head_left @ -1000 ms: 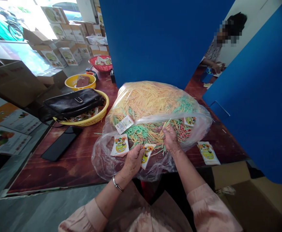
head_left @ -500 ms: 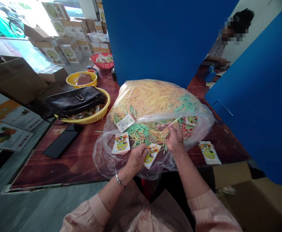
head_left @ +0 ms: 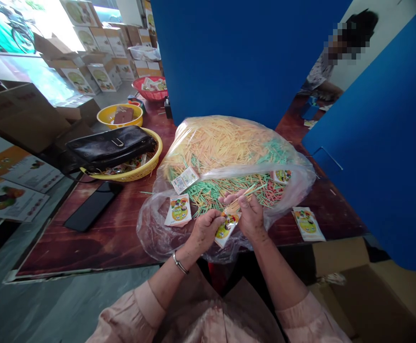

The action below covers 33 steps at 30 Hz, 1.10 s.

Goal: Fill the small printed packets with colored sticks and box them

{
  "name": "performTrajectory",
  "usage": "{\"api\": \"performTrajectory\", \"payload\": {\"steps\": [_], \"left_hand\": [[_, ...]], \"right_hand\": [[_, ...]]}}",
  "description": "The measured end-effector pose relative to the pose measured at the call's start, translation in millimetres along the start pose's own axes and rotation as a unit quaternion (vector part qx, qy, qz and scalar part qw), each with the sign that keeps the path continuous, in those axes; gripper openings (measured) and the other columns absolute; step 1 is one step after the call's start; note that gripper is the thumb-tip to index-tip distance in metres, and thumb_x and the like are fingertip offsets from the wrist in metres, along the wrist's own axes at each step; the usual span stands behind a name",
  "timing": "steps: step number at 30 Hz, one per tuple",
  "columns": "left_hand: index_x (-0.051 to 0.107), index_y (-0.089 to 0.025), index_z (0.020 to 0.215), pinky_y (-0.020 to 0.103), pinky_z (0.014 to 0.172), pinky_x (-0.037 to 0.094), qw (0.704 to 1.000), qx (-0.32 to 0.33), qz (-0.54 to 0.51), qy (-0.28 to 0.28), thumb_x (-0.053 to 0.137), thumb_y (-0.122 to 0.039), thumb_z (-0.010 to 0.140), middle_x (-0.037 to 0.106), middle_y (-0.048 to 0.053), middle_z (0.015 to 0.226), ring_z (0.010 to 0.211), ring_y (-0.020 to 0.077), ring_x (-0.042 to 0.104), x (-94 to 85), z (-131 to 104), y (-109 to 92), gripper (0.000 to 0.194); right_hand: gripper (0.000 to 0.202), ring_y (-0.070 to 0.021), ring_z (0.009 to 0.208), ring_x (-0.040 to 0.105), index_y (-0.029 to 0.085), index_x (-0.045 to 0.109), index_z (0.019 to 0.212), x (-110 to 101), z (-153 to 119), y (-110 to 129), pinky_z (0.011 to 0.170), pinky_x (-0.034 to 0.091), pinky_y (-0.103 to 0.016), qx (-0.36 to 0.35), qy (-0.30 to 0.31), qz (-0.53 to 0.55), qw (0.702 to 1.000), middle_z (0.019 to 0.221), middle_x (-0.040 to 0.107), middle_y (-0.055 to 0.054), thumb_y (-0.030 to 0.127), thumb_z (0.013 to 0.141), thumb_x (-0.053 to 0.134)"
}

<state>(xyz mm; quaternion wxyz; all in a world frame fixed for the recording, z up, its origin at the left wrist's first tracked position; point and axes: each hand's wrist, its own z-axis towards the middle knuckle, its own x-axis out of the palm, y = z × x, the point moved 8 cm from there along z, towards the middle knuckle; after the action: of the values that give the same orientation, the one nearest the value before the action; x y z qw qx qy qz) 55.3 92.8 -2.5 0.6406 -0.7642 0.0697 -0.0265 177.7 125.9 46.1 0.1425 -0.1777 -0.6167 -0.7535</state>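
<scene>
A large clear plastic bag (head_left: 225,138) full of thin yellow, green and red sticks lies open on the table. My left hand (head_left: 206,228) pinches a printed packet (head_left: 227,229) by its upper edge. Close beside it, my right hand (head_left: 249,214) holds a small bunch of sticks (head_left: 242,199) above the packet's top. A stack of printed packets (head_left: 179,210) rests on the bag's left edge, with a pale packet (head_left: 185,180) just behind. Another packet (head_left: 282,176) is among the sticks on the right. On the bare table, further right, lies one more packet (head_left: 308,224).
On the left are a phone (head_left: 92,207), a yellow basket (head_left: 158,159) with a black purse (head_left: 111,145), a smaller yellow basket (head_left: 103,119) and a red basket (head_left: 153,95). Blue partitions (head_left: 236,57) stand behind; a person (head_left: 322,76) sits beyond them. Cartons (head_left: 15,109) fill the left.
My right hand has come left and down with its sticks, towards the packet in my left hand. The packet is slightly further right.
</scene>
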Motion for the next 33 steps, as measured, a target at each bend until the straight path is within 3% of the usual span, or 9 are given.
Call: {"api": "performTrajectory", "payload": {"steps": [7,12,17,20,24,27,30,33], "left_hand": [[0.050,-0.016,0.067,0.019,0.047,0.028,0.998,-0.029,-0.049,0.000,0.056,-0.035,0.075,0.043,-0.006,0.057,0.051,0.0064,0.035,-0.9,0,4,0.021],[0.051,-0.016,0.068,0.019,0.049,0.031,0.997,-0.020,-0.068,0.001,0.059,-0.033,0.074,0.046,-0.005,0.059,0.053,0.0061,0.038,-1.6,0,2,0.020],[0.054,-0.015,0.076,0.020,0.056,0.037,0.989,-0.018,-0.145,0.028,0.062,-0.034,0.075,0.053,-0.004,0.065,0.057,0.0072,0.046,1.7,3,8,0.020],[0.055,-0.015,0.079,0.021,0.058,0.040,0.983,-0.029,-0.181,0.029,0.065,-0.035,0.073,0.057,-0.003,0.067,0.059,0.0082,0.051,1.5,5,14,0.022],[0.055,-0.015,0.081,0.022,0.060,0.042,0.974,-0.035,-0.221,0.020,0.066,-0.033,0.073,0.061,-0.002,0.071,0.061,0.0084,0.053,0.6,6,16,0.023],[0.055,-0.016,0.080,0.022,0.061,0.043,0.969,-0.037,-0.244,0.013,0.068,-0.033,0.072,0.062,-0.002,0.071,0.061,0.0086,0.055,1.3,7,14,0.023],[0.054,-0.016,0.080,0.023,0.062,0.045,0.965,-0.033,-0.260,0.018,0.067,-0.033,0.072,0.063,-0.002,0.072,0.063,0.0092,0.057,4.1,9,11,0.024],[0.054,-0.015,0.080,0.023,0.064,0.046,0.962,-0.029,-0.272,0.019,0.069,-0.033,0.070,0.063,-0.001,0.074,0.064,0.0096,0.058,5.3,11,9,0.025]], "right_hand": [[0.005,-0.0186,0.078,0.068,0.024,0.052,0.085,-6,-1,-2,0.085,0.049,-0.043,-0.007,-0.015,0.038,0.999,0.075,0.070,0.002,0.029,0.084,0.052],[0.007,-0.0199,0.081,0.068,0.025,0.054,0.086,-5,-5,-14,0.082,0.049,-0.043,0.040,-0.013,0.041,0.998,0.074,0.070,0.001,0.031,0.083,0.052],[0.007,-0.0219,0.099,0.062,0.022,0.063,0.080,3,-10,-29,0.089,0.045,-0.040,0.093,0.057,-0.013,0.994,0.092,0.071,-0.004,0.024,0.076,0.058],[0.017,-0.0215,0.100,0.061,0.022,0.066,0.086,5,-12,-38,0.090,0.045,-0.039,0.145,0.078,-0.011,0.986,0.099,0.070,-0.004,0.019,0.070,0.060],[0.033,-0.0217,0.094,0.063,0.025,0.058,0.108,3,-8,-39,0.081,0.050,-0.039,0.170,0.044,0.061,0.983,0.100,0.070,-0.005,0.029,0.075,0.060],[0.033,-0.0221,0.094,0.063,0.023,0.058,0.109,0,-3,-36,0.079,0.051,-0.039,0.157,0.014,0.065,0.985,0.096,0.070,-0.006,0.041,0.082,0.052],[0.030,-0.0225,0.095,0.063,0.019,0.063,0.100,4,-2,-37,0.083,0.050,-0.038,0.160,0.042,0.019,0.986,0.095,0.071,-0.008,0.040,0.082,0.051],[0.032,-0.0222,0.096,0.063,0.020,0.061,0.107,7,-4,-41,0.086,0.049,-0.040,0.163,0.066,-0.004,0.984,0.101,0.069,-0.008,0.035,0.080,0.054]]}}
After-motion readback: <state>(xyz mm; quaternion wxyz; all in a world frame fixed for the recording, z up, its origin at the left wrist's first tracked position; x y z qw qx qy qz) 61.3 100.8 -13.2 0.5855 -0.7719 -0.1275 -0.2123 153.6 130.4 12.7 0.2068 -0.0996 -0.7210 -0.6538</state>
